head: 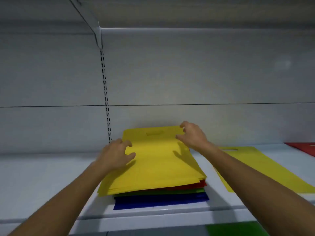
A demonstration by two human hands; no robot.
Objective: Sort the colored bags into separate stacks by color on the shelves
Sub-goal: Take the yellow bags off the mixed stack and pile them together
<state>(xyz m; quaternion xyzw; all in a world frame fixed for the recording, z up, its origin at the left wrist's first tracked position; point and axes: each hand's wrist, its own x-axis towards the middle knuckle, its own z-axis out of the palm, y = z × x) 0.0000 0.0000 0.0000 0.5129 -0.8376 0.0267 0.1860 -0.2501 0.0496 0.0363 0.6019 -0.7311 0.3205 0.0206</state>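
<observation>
Shelf (42, 184): pile (153, 167) mostly unsorted; yellow bag (265, 169), red stack (305, 147) out at 3 o'clock. Left hand (115, 155), right hand (194, 137) clawed over pile, grip unclear.

A pile of flat cloth bags sits in the middle of the frame: yellow bags (158, 160) with a cut-out handle on top, then red bags (196, 184), green bags (170, 192) and blue bags (162, 200) at the bottom. A single flat yellow bag (265, 169) lies at the right. A flat red bag (303, 147) shows at the far right edge.

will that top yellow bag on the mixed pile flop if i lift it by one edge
Probably floppy: the top yellow bag looks thin and sheet-like, lying flat. Likely very light, since many such bags make only a low stack. It may slide easily off the yellow bags beneath, whose edges already fan out unevenly.
</observation>
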